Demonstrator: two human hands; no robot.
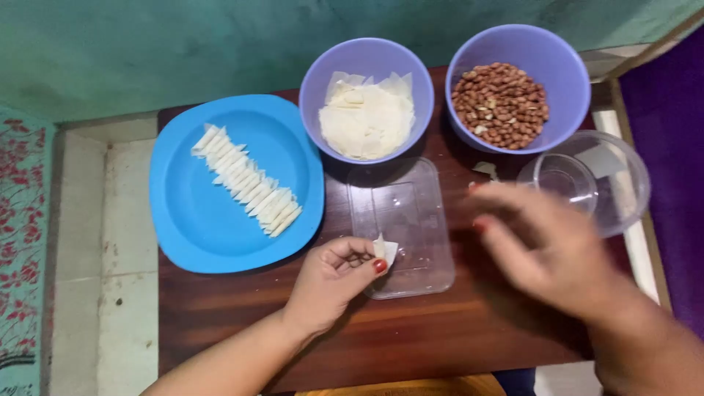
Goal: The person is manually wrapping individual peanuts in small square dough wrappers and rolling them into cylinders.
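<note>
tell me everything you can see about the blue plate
The blue plate is a rounded-square dish, plastic by its look, with a raised rim. It lies flat on the left part of the dark wooden table, close beside the wrapper bowl. A diagonal row of small folded pastry pieces, overlapping, runs across its middle. Neither hand touches it.
</note>
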